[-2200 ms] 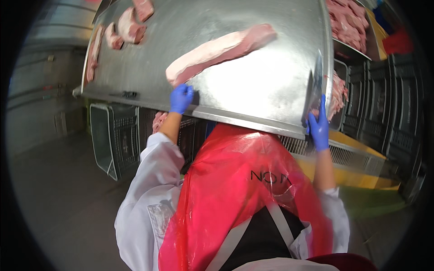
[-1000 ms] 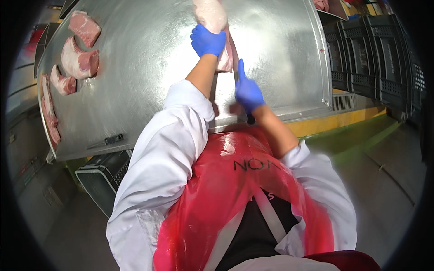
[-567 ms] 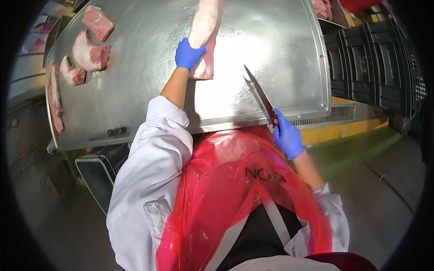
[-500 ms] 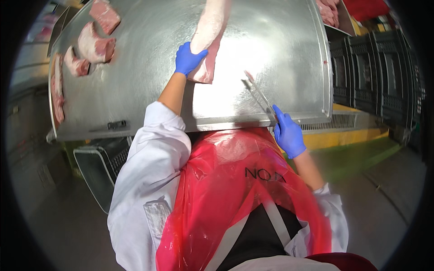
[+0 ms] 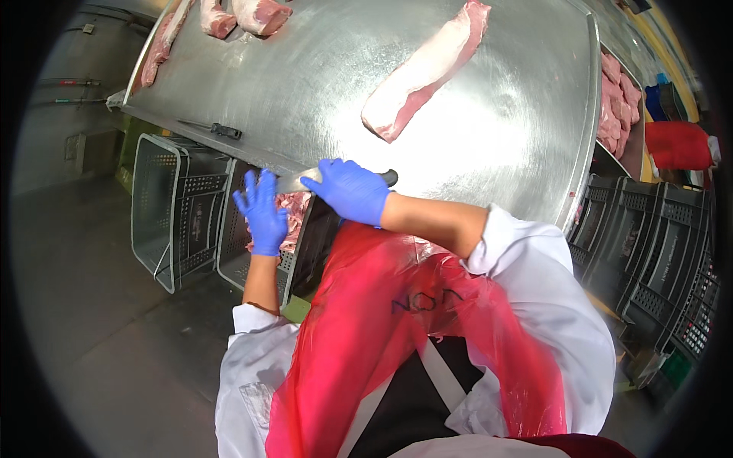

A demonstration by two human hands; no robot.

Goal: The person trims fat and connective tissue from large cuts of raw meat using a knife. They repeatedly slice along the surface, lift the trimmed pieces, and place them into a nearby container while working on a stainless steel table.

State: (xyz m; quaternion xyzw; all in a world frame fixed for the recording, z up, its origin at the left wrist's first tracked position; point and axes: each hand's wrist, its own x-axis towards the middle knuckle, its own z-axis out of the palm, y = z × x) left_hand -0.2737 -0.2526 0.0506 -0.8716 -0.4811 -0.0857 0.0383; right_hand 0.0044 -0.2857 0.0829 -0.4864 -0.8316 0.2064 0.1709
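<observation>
Blue-gloved, we hold left hand open-fingered over trimmings in crate, right hand gripping knife; some cutting looks done, long meat slab on bench apparently unfinished.

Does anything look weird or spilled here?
Nothing clearly looks spilled or broken. One thing might look odd: the knife in the right hand has its blade toward the open left hand, above the meat scraps. That seems close to the fingers, though touching or not is hard to tell.
</observation>
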